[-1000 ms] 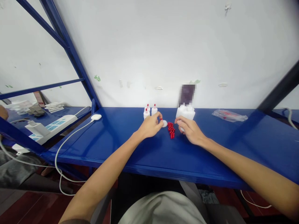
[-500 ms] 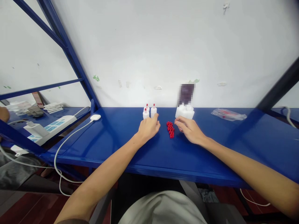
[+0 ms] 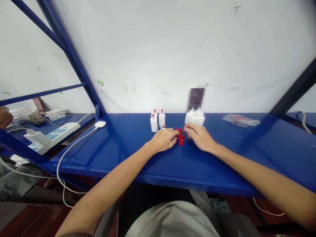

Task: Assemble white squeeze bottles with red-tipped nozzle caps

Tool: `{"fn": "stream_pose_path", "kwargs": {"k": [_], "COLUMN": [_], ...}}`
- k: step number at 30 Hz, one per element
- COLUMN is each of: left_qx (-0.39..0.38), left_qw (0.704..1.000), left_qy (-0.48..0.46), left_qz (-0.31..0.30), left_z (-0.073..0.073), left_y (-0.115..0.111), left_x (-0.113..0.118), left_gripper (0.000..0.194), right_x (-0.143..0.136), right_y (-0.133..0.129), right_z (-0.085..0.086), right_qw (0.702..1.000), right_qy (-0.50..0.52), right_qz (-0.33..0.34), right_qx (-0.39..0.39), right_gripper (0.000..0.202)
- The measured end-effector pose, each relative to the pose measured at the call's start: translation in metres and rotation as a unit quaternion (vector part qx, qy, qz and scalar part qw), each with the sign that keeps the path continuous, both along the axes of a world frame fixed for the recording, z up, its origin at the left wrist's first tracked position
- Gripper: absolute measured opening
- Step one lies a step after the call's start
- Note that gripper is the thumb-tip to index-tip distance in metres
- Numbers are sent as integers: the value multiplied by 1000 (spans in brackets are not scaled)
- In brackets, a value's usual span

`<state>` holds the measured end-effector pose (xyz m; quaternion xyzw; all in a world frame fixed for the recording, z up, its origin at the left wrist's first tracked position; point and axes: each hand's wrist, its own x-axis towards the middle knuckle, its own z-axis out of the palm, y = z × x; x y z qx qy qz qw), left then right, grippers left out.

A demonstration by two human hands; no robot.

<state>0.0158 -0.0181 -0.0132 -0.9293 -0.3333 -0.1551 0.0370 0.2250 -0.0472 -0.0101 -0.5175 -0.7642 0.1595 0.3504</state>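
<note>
Several small red caps point(image 3: 181, 141) lie in a narrow pile on the blue table. My left hand point(image 3: 164, 140) reaches in from the left, its fingertips touching the upper left edge of the pile. Behind it stand white bottles with red tips point(image 3: 154, 124), and one more red tip shows just over the hand's knuckles. To the right of the caps is my right hand point(image 3: 197, 135), thumb and index finger curled near each other; whether something small is between them cannot be seen. Directly behind it is a cluster of white bottles point(image 3: 195, 118).
A clear plastic bag with red pieces point(image 3: 241, 120) lies at the right rear of the table point(image 3: 118, 144). At the left are a white cable puck point(image 3: 100, 124), a power strip point(image 3: 58, 133) and blue frame posts.
My left hand has moved right and towards me, from the red-tipped bottles to the caps. A further red tip now shows behind it. My right hand has stayed almost in place.
</note>
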Motion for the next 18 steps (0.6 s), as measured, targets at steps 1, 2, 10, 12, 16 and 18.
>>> {"fn": "stream_pose_path", "kwargs": {"k": [1,2,10,12,16,18], "left_qx": [-1,-5,-59,-52,-62,-72], "left_qw": [1000,1000,991,981,966,966], "left_qy": [2,3,-121,-185,-228,-217], "left_qz": [-2,0,-4,-33,-104,-117], "left_z": [0,1,8,12,11,7], "left_y": [0,1,-1,-6,-16,-19], "left_x": [0,-1,-3,1,10,13], "left_gripper": [25,24,19,20,17,18], "right_x": [0,0,-1,-1,-5,-7], "right_y": [0,0,-3,-4,-8,-10], "right_z": [0,0,4,5,6,6], "right_qw": [1000,1000,999,997,987,982], "right_qy": [-2,-2,18,27,60,74], "right_qz": [-1,-1,38,68,152,174], "right_qx": [-1,-2,-2,3,5,-11], "right_gripper": [31,31,38,41,46,47]}}
